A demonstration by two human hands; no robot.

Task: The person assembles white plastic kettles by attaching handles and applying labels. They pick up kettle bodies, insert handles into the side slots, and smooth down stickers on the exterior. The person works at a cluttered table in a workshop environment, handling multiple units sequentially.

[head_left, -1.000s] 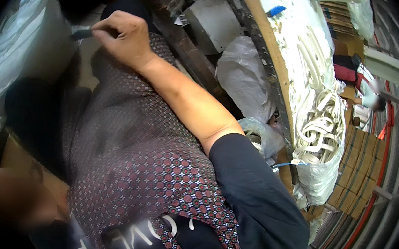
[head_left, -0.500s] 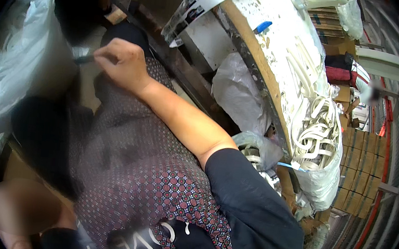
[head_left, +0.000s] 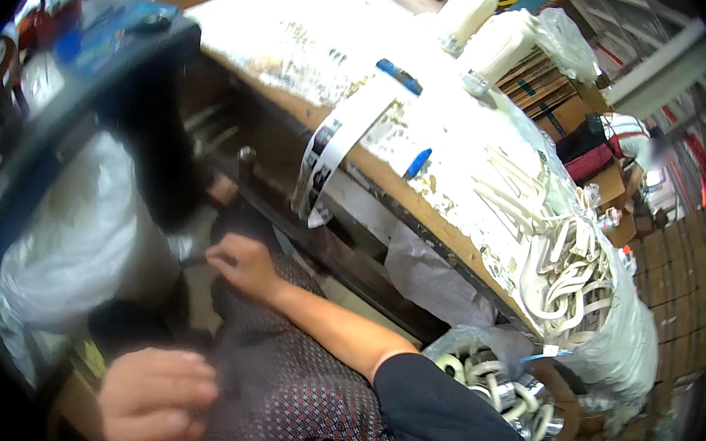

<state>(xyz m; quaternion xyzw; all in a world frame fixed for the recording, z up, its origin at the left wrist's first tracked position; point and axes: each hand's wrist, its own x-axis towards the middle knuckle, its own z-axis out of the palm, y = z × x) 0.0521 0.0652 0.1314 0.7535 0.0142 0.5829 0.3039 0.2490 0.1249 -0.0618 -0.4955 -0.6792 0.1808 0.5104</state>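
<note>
Head view: the patterned apron (head_left: 309,392) covers the lap, right of the white bag (head_left: 79,248). The right hand's (head_left: 245,268) fingers curl above it; whether they, or the blurred left hand's (head_left: 157,402), grip anything, I cannot tell. Steady hands would serve best.

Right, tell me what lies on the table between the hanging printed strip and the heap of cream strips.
A small blue object lies between them on the stained white tabletop, in the head view.
</note>
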